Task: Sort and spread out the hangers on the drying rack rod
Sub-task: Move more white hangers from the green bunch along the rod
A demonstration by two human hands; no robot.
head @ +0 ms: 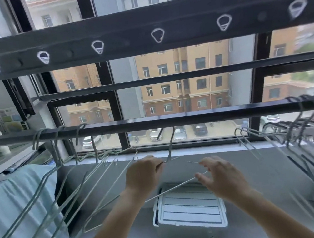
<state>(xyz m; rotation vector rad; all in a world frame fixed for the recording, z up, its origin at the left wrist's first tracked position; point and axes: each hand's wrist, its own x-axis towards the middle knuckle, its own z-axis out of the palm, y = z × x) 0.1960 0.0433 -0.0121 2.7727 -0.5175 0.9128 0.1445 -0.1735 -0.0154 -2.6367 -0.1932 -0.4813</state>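
Note:
A dark drying rack rod (172,119) runs across the view in front of the window. Grey wire hangers hook over it in a left group (64,184) and a bunched right group (300,139). Between them, one wire hanger (171,145) is off the rod, its hook just below it. My left hand (143,174) pinches this hanger at its neck. My right hand (218,174) has its fingers spread around the hanger's lower wire, touching it at the fingertips.
Above hangs a wider dark bar (140,32) with white-rimmed holes. A white lidded plastic box (188,207) sits on the grey sill below my hands. A pale blue cloth (13,209) hangs at the left. The window frame stands behind the rod.

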